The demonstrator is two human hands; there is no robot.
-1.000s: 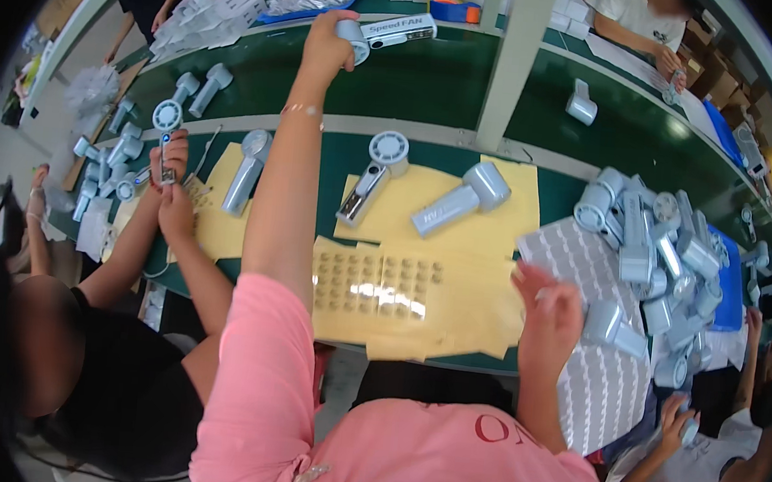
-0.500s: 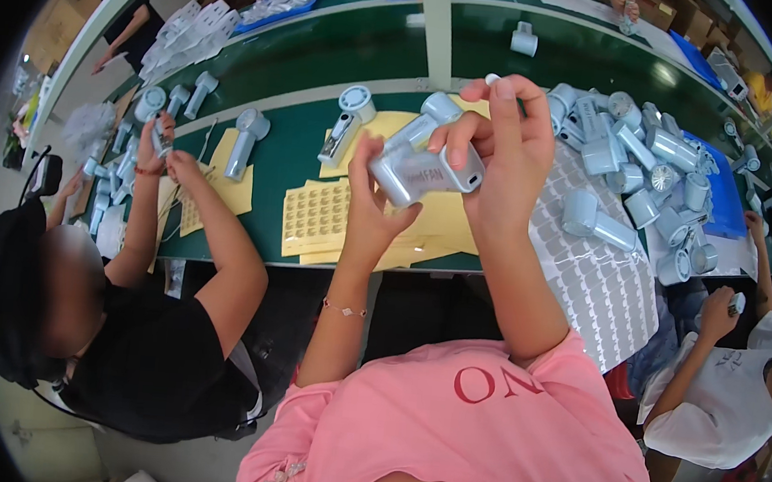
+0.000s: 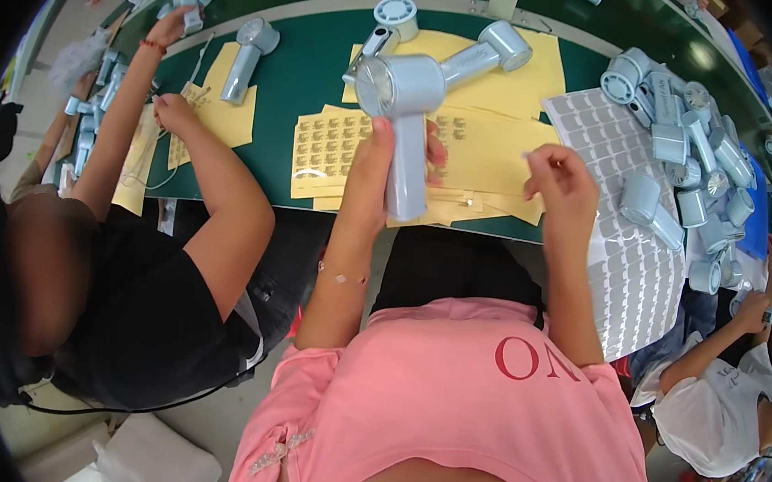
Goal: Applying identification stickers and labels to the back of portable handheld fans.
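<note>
My left hand (image 3: 372,171) is wrapped round the handle of a pale blue handheld fan (image 3: 402,128), held upright above the table with its round grille turned to the left. To the right of it, my right hand (image 3: 564,181) hovers apart from the fan with thumb and fingers pinched together. A small pale bit seems to show at its fingertips, too small to name. Under the hands lie yellow sticker sheets (image 3: 495,150), some with rows of small dark printed labels. Two more pale blue fans, one standing (image 3: 395,20) and one lying (image 3: 487,52), are just beyond.
A pile of pale blue fans (image 3: 689,139) lies at the right, near a blue tray (image 3: 756,214). A silver-white label sheet (image 3: 625,294) hangs over the table's front edge. At the left, a co-worker in black (image 3: 149,321) reaches over the green table (image 3: 301,59); another person in white (image 3: 712,398) works at the right.
The fan has been turned from lying sideways to upright in my left hand. My right hand has let go of it and moved down and to the right.
</note>
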